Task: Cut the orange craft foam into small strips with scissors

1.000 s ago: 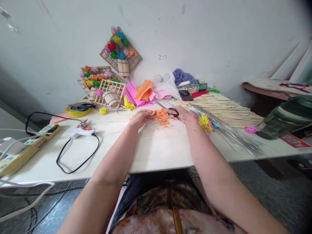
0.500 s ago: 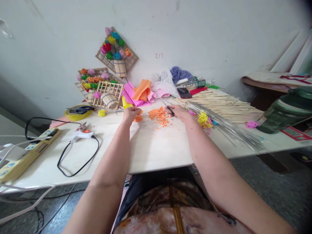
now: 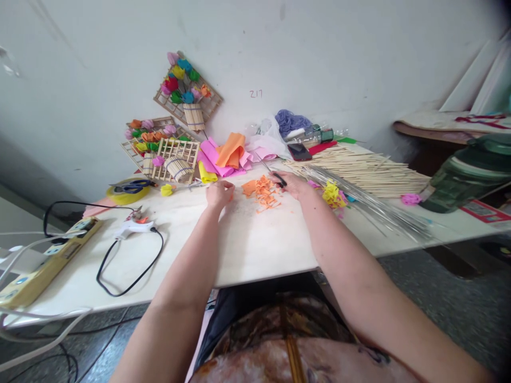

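Scissors (image 3: 280, 180) gripped in right hand (image 3: 293, 184), orange scraps (image 3: 263, 191) beside.
Scraps likely light, tear-prone; pinch edges. Left hand (image 3: 217, 195): fingers curled, contents unclear.

I am watching, from here, a bare left hand (image 3: 217, 196) and a bare right hand (image 3: 294, 186), with 2 bare forearms (image 3: 181, 287) behind the fingers (image 3: 227, 184). Farther behind the fingers, a mottled garment (image 3: 243, 364) is showing pink, cream and brown, turning darker towards them. 1 golden-brown strip (image 3: 294, 357) is dividing its middle. Dark trousers (image 3: 247, 298) are showing nearer the fingers.
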`<state>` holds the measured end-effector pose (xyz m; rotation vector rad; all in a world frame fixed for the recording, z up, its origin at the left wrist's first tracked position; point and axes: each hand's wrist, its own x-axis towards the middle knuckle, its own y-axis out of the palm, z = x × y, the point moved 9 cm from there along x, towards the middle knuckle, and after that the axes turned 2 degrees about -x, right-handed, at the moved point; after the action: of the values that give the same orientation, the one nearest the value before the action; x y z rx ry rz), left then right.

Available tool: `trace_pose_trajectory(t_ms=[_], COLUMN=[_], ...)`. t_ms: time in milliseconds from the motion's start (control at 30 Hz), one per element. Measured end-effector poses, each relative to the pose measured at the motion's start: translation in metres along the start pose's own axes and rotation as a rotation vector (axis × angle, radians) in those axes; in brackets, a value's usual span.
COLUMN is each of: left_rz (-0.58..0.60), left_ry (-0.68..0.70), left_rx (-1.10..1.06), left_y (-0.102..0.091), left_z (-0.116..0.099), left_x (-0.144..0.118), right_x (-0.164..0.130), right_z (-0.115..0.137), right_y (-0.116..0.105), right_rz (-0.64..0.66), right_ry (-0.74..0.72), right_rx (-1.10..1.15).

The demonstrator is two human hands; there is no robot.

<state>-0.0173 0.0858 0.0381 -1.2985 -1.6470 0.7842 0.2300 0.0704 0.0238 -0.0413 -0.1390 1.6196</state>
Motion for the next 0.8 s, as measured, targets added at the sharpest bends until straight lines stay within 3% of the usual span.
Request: trace_pose_trajectory(t_ms=[133,333,600,800], left_rz=[-0.022,0.017,-0.031,-0.067], left_ry=[0.126,0.14,0.108,0.022], left_rx=[0.063,0.166,0.069,-0.202], left_y=[0.016,0.038,0.03,0.024], left_z=[-0.026,-0.038,-0.038,-0.021], left_x=[-0.005,0.0,0.0,0.003], right_x=[-0.004,0.002,0.011,0.006], right_z=[-0.007,-0.01,-0.014,-0.017], right_y=[0.006,0.012,0.013,0.003], right_rz=[0.021,-0.007,-0.059,-0.205], right_ry=[0.129,0.081,0.012,0.077], right_rx=[0.144,0.082,0.074,0.076])
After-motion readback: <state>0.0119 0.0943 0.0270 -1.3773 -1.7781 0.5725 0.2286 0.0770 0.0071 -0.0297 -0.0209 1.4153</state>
